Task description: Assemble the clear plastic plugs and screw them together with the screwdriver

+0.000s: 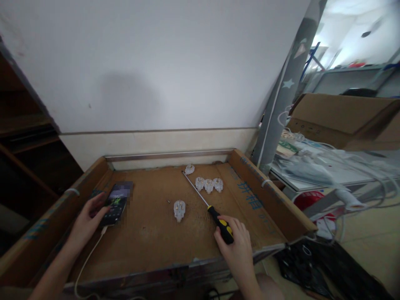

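My left hand (89, 218) is at the left side of a cardboard-lined tray, gripping the near left edge of a smartphone (117, 202) with its thumb over the lit screen. A charging cable (91, 252) runs from the phone's near end. In my right hand (236, 241) is the black and yellow handle of a screwdriver (221, 225); its long shaft points away to the left. The tip reaches a clear plug (189, 168) at the back; whether they touch I cannot tell. Another clear plug (179, 210), prongs up, lies between my hands. A small metal piece (168, 201) is beside it.
Three clear plugs (209, 185) lie in a row right of the screwdriver shaft. Raised cardboard walls (265, 196) edge the tray, and a wall (175, 83) stands behind. To the right are a grey post (275, 108), a cluttered table, an open carton (331, 121) and black bags (312, 266).
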Available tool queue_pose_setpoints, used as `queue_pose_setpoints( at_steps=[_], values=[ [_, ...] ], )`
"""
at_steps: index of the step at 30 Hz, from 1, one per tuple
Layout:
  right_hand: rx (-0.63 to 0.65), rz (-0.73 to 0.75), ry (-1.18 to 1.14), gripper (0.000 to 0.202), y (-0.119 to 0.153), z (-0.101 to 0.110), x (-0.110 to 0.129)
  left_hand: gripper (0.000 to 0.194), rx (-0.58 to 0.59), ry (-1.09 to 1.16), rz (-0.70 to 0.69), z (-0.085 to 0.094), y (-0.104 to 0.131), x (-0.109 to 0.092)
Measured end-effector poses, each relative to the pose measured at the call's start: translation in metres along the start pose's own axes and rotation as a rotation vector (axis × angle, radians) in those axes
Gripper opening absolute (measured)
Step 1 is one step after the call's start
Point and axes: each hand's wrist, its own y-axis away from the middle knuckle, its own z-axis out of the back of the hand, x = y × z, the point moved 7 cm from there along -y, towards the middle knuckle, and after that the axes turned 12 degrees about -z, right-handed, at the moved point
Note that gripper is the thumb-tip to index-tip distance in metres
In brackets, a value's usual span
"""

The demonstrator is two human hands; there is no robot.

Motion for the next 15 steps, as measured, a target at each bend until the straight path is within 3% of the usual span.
queue_pose_setpoints(
  at_steps=[2, 4, 5, 7, 9, 10, 12, 15],
  values=[
    [-0.011, -0.001, 0.005, 0.018, 0.001, 0.0, 0.0, 0.06, -0.057, -0.048, 0.016, 0.001, 0.008, -0.017],
    [-0.042, 0.009, 0.002, 0.019, 0.002, 0.002, 0.0, 0.054, -0.035, -0.074, -0.116, -0.012, 0.016, -0.048],
    [-0.061, 0.014, -0.005, 0.019, 0.003, 0.003, 0.0, 0.05, 0.04, -0.074, -0.219, -0.028, 0.021, -0.068],
    [-0.086, 0.024, -0.027, 0.019, 0.004, 0.006, -0.002, 0.047, 0.336, -0.042, -0.447, -0.073, 0.037, -0.107],
    [-0.067, 0.042, -0.042, 0.019, 0.003, 0.008, -0.005, 0.053, 0.59, -0.004, -0.576, -0.114, 0.054, -0.134],
    [-0.048, 0.052, -0.035, 0.02, 0.002, 0.008, -0.006, 0.055, 0.684, 0.015, -0.608, -0.131, 0.06, -0.142],
    [-0.015, 0.056, 0.031, 0.022, -0.002, 0.01, -0.007, 0.056, 0.765, 0.046, -0.633, -0.153, 0.065, -0.151],
    [-0.03, 0.052, 0.186, 0.023, -0.01, 0.014, 0.003, 0.044, 0.733, 0.044, -0.662, -0.165, 0.061, -0.153]
  ],
)
